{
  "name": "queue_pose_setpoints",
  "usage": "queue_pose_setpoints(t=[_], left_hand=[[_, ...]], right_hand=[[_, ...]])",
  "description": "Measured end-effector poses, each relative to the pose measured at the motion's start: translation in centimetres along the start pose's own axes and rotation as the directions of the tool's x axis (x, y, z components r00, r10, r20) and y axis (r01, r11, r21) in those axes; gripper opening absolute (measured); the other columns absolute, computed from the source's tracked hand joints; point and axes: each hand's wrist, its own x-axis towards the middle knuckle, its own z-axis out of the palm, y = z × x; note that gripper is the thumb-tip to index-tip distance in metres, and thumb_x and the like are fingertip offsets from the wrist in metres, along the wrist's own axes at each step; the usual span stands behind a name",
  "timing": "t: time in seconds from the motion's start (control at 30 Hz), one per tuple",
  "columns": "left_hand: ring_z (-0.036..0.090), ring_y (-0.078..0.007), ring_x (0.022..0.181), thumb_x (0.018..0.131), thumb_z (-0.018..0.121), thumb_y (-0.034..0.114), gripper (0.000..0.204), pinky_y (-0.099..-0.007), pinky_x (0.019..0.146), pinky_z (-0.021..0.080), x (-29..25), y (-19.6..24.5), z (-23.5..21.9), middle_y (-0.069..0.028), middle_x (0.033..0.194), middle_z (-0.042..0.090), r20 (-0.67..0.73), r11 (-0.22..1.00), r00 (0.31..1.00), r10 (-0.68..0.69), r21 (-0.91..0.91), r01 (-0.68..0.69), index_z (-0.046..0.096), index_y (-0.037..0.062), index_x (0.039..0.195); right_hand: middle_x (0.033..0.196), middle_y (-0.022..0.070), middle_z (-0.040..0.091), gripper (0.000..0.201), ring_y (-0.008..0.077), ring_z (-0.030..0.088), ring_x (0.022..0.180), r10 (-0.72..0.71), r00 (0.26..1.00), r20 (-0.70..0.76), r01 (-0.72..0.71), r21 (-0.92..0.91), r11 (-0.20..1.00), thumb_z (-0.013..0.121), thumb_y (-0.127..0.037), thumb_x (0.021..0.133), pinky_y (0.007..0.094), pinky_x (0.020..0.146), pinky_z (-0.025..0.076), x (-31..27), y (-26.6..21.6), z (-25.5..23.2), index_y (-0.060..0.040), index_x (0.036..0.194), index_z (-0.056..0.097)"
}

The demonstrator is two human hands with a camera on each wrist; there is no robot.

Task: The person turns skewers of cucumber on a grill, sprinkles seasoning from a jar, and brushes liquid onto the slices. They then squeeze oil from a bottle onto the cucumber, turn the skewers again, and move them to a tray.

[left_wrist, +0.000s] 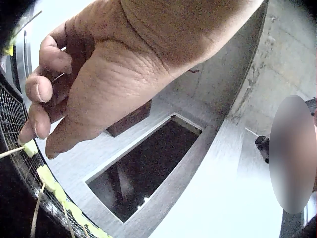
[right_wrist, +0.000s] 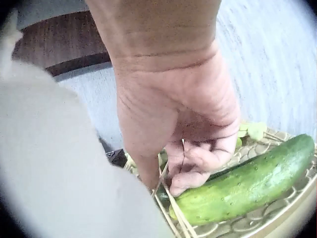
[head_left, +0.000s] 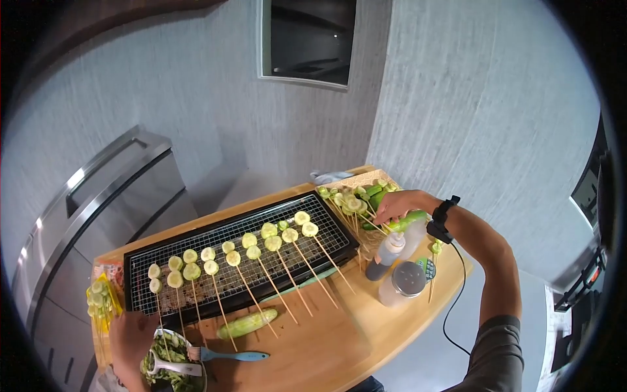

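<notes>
Skewers with pale cucumber slices (head_left: 233,258) lie in a row across a wire-topped black grill (head_left: 147,260). At its left front corner is my left hand (head_left: 134,343), beside a bowl of peelings (head_left: 173,346); in the left wrist view the fingers of this hand (left_wrist: 84,84) hang loosely curled, with nothing visibly held. My right hand (head_left: 400,206) is over a patterned tray (head_left: 366,245) at the right. In the right wrist view that hand (right_wrist: 173,114) pinches thin wooden skewers (right_wrist: 181,218) between thumb and fingers, right beside a whole green cucumber (right_wrist: 247,186).
A peeled cucumber (head_left: 248,323) and a blue-handled brush (head_left: 235,355) lie on the cutting board (head_left: 320,353). A white peeler (head_left: 175,368) rests on the bowl. Squeeze bottles (head_left: 386,257) and a shaker (head_left: 403,284) stand below my right forearm. A yellow tray (head_left: 116,294) is far left.
</notes>
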Motion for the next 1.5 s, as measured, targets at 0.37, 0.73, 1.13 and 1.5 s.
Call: queue_pose_setpoints(t=[0.37, 0.73, 1.13, 1.5], left_hand=[[0.066, -0.036, 0.056, 0.083, 0.079, 0.024, 0.032, -0.0432, 0.056, 0.05, 0.1, -1.2, 1.0, -0.0167, 0.06, 0.066, -0.085, 1.0, 0.996, 0.007, -0.029, -0.01, 0.068, -0.0014, 0.067], [0.065, -0.0349, 0.056, 0.082, 0.08, 0.025, 0.025, -0.0444, 0.056, 0.048, -0.4, -1.1, 0.6, -0.0151, 0.061, 0.065, -0.089, 0.999, 0.996, 0.026, -0.045, -0.03, 0.072, 0.002, 0.074], [0.068, -0.0329, 0.063, 0.082, 0.081, 0.027, 0.021, -0.0427, 0.06, 0.051, -1.2, -0.4, -1.2, -0.0129, 0.066, 0.069, -0.082, 0.995, 0.996, 0.042, -0.091, -0.049, 0.076, 0.0068, 0.079], [0.069, -0.0309, 0.063, 0.082, 0.08, 0.022, 0.02, -0.0413, 0.059, 0.051, -0.7, -2.9, -2.0, -0.0132, 0.067, 0.07, -0.142, 0.994, 0.99, 0.006, -0.106, -0.022, 0.075, 0.0024, 0.08]], right_hand=[[0.079, -0.0008, 0.068, 0.031, 0.0084, 0.054, 0.066, -0.083, 0.992, -0.098, 0.103, 0.218, 0.97, 0.069, -0.036, 0.094, 0.0262, 0.055, 0.042, -1.0, 1.5, -0.1, -0.0064, 0.09, 0.077], [0.07, -0.0031, 0.047, 0.022, 0.0067, 0.044, 0.057, -0.046, 0.927, -0.371, 0.253, 0.533, 0.807, 0.067, -0.025, 0.096, 0.0258, 0.048, 0.03, -6.5, 0.7, -2.4, -0.0042, 0.091, 0.072], [0.067, -0.0018, 0.061, 0.026, 0.0065, 0.049, 0.054, -0.304, 0.82, -0.485, 0.445, 0.207, 0.871, 0.069, -0.028, 0.096, 0.0255, 0.049, 0.038, -12.2, -13.1, 0.1, -0.0045, 0.095, 0.08], [0.071, 0.0062, 0.076, 0.026, 0.0153, 0.071, 0.058, -0.206, 0.935, -0.288, 0.177, -0.122, 0.977, 0.059, -0.018, 0.09, 0.0309, 0.062, 0.059, -7.6, -15.2, 6.6, -0.0018, 0.079, 0.076]])
